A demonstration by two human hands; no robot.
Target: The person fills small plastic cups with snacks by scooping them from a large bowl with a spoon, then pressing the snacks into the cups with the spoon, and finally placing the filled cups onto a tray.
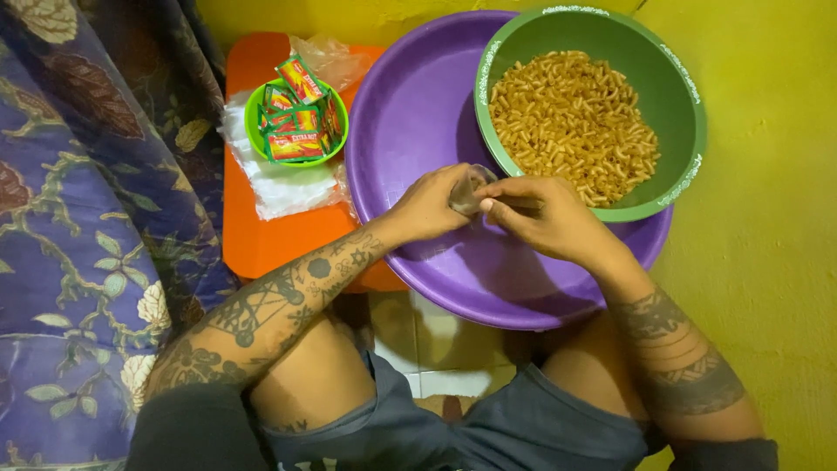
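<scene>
both hands pinch one small clear plastic bag point(471, 187) - left hand point(429, 208), right hand point(542, 218). best rub its mouth open over the purple basin point(410, 113) - near the green bowl of macaroni snack point(571, 122).

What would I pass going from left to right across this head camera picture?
Flowered cloth → small green bowl of sachets → left hand → clear little bag → right hand → green bowl of macaroni snacks → yellow wall.
</scene>
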